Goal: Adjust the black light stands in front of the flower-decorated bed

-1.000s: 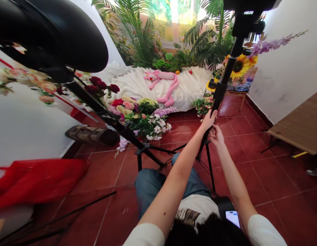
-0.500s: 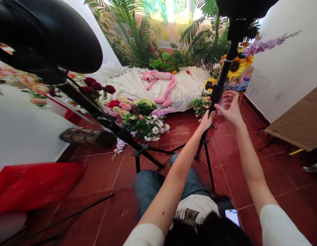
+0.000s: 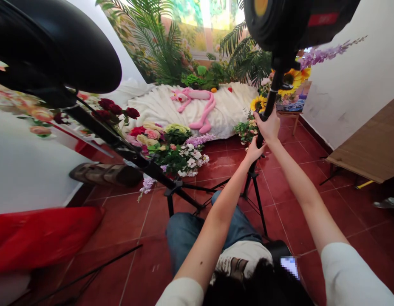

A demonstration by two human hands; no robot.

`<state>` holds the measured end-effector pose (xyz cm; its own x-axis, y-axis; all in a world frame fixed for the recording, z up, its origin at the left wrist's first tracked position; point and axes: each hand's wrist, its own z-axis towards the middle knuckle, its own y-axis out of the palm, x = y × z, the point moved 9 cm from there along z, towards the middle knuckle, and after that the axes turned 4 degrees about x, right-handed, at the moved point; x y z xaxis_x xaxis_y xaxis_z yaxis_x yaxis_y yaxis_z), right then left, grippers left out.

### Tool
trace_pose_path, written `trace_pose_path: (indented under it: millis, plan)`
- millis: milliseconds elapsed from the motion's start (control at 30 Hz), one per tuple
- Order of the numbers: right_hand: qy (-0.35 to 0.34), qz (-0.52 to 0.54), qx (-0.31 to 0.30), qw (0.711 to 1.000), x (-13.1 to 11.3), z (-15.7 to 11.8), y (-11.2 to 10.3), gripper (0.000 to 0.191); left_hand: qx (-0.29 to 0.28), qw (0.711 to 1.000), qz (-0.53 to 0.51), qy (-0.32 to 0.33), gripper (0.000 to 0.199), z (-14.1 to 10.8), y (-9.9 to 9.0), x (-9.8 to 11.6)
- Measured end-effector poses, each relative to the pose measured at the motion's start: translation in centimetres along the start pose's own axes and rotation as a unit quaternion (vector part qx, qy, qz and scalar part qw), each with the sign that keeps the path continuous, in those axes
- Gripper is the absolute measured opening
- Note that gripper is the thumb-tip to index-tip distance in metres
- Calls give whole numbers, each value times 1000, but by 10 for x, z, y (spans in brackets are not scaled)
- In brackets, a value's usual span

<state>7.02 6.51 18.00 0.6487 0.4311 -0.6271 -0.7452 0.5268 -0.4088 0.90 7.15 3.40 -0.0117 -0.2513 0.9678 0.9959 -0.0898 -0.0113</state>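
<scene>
A black light stand (image 3: 270, 98) rises in front of me, leaning slightly right, with a bulky black studio light (image 3: 295, 25) on top. My left hand (image 3: 254, 151) is wrapped round its pole low down, above the spread legs. Just above it, my right hand (image 3: 269, 126) grips the same pole around the collar, its thumb across the front; the collar's knob is hidden. To the left a second black stand (image 3: 145, 163) slants up to a large dark lamp head (image 3: 66, 46), with neither hand on it.
Artificial flowers (image 3: 174, 148) stand between the stands. Behind them a pink plush toy (image 3: 197, 95) lies on white cloth (image 3: 228, 119). A brown board (image 3: 369, 140) is at right, red fabric (image 3: 43, 236) at left, and a phone (image 3: 290, 267) lies beside my leg.
My right hand, spread beside the pole before, has closed round it above my left hand. The light on top has come lower and turned, showing more of its body. My left hand stays on the pole.
</scene>
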Motion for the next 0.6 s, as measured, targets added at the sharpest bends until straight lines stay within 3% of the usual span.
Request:
trace_pose_path:
  millis: [167, 333, 600]
  plan:
    - [4, 19, -7, 1000, 13, -24, 5, 66, 1, 1000, -19, 7, 49, 5, 2, -7]
    - [1, 45, -40, 998, 12, -23, 6, 64, 5, 1000, -2, 1, 38, 2, 1, -7]
    - [14, 59, -64, 996, 19, -30, 0, 63, -7, 1000, -6, -7, 43, 2, 0, -5]
